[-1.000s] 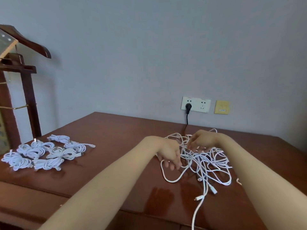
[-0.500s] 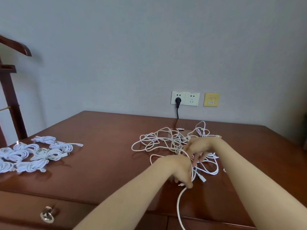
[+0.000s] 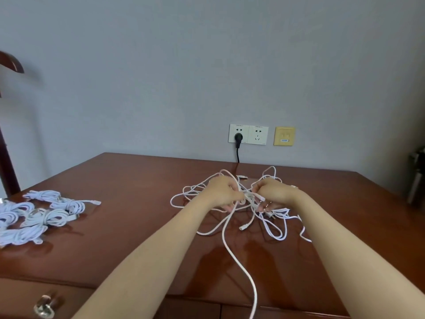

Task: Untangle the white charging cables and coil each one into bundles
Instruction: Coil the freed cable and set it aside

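Observation:
A tangle of white charging cables (image 3: 273, 226) lies on the brown wooden table (image 3: 128, 180), toward its far right. My left hand (image 3: 222, 192) and my right hand (image 3: 272, 192) are raised side by side over the tangle, each with fingers curled around strands of it. One long cable (image 3: 239, 263) runs from my left hand down over the table's front edge. Several coiled white bundles (image 3: 39, 215) lie at the left of the table.
A wall socket (image 3: 248, 134) with a black plug and cord sits behind the table, next to a yellow plate (image 3: 284, 136). A dark wooden stand (image 3: 7, 157) rises at the far left. A drawer knob (image 3: 44, 306) shows below the front edge.
Both hands have lifted from the table and drawn together over the tangle. My left hand moved up and away from the front, pulling a long strand with it.

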Motion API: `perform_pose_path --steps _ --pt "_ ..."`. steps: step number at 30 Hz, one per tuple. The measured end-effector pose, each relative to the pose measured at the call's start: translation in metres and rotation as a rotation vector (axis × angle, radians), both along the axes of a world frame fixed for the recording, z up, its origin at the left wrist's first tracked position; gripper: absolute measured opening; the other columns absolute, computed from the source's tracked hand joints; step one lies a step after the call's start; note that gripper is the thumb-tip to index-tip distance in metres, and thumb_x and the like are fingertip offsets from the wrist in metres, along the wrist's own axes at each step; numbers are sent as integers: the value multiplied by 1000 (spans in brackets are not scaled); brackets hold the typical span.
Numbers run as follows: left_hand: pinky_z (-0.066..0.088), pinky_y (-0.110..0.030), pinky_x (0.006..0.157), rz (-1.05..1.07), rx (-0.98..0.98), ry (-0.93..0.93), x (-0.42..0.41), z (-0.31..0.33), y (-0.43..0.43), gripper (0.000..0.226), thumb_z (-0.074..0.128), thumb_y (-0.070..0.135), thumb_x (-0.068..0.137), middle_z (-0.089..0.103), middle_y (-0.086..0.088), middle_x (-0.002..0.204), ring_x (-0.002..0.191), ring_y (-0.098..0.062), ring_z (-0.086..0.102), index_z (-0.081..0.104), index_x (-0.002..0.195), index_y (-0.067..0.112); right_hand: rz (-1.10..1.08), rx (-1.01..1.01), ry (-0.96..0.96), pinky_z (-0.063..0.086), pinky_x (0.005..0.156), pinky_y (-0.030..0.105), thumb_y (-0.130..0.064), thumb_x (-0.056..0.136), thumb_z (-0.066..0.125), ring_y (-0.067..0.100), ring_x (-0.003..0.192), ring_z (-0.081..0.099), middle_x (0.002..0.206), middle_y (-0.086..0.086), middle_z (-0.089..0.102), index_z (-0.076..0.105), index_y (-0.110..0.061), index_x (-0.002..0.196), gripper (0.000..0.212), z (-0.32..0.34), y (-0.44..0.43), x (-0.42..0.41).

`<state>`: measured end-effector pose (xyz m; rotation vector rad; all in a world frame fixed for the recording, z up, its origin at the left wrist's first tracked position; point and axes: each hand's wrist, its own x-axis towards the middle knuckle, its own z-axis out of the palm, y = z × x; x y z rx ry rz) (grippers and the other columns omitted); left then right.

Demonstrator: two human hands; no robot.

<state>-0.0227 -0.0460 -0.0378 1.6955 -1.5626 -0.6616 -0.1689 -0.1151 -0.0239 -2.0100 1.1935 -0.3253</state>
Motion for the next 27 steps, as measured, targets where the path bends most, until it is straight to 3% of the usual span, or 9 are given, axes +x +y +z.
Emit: perform_pose_path --steps 4,8,11,13,18,21,23,25,27 --pt "56 -20 51 100 -83 101 11 5 -8 23 59 7 85 58 -3 65 55 -15 61 54 63 14 101 193 -95 41 43 18 -4 75 41 18 56 59 75 8 62 57 -8 78 17 2 7 1" --pt "55 -21 51 170 -150 189 16 10 -17 22 59 6 85 56 -2 70 56 -12 59 53 65 14 392 460 111 40 45 14 -32 78 57 10 59 57 98 1 70 61 -12 109 37 6 16 6" --pt "54 -20 49 174 -165 261 15 13 -19 23 58 5 87 57 -4 70 55 -14 59 53 66 12 540 444 275 39 43 10 -24 93 54 3 51 55 90 -3 71 62 -15 99 13 2 24 17" --pt "55 -21 52 182 -187 255 15 10 -22 26 57 5 87 59 -6 70 53 -13 59 55 64 15 551 430 256 41 42 9 -12 94 52 1 47 56 73 -5 71 61 -13 86 12 0 26 25" --pt "48 -21 60 177 -77 91 22 3 -22 27 53 23 92 60 -2 66 54 -8 58 55 66 16 362 401 -164 37 38 11 -6 96 47 1 39 44 56 -5 57 55 -12 77 21 1 20 36" --pt "54 -27 62 105 138 276 23 2 -16 40 47 42 92 65 -9 96 67 -17 65 58 101 5 166 316 -409 32 39 13 -5 97 42 5 41 30 59 -1 49 56 -12 77 25 2 13 38" --pt "56 -28 58 79 162 307 25 2 -15 63 45 54 91 57 -12 121 76 -20 68 42 132 6 33 255 -551 36 39 15 -5 98 40 7 43 31 63 1 48 57 -11 80 26 4 9 39" --pt "57 -31 65 -15 223 337 25 7 -8 65 40 55 93 50 -16 131 83 -24 66 31 141 12 -97 217 -669 41 39 17 -7 100 37 10 48 35 65 2 48 57 -10 82 27 9 5 39" --pt "54 -34 76 -163 370 289 24 11 1 57 36 52 96 55 -13 125 86 -25 66 34 139 14 -216 194 -759 47 41 18 -8 101 35 12 50 40 69 4 50 55 -10 81 29 13 1 38"
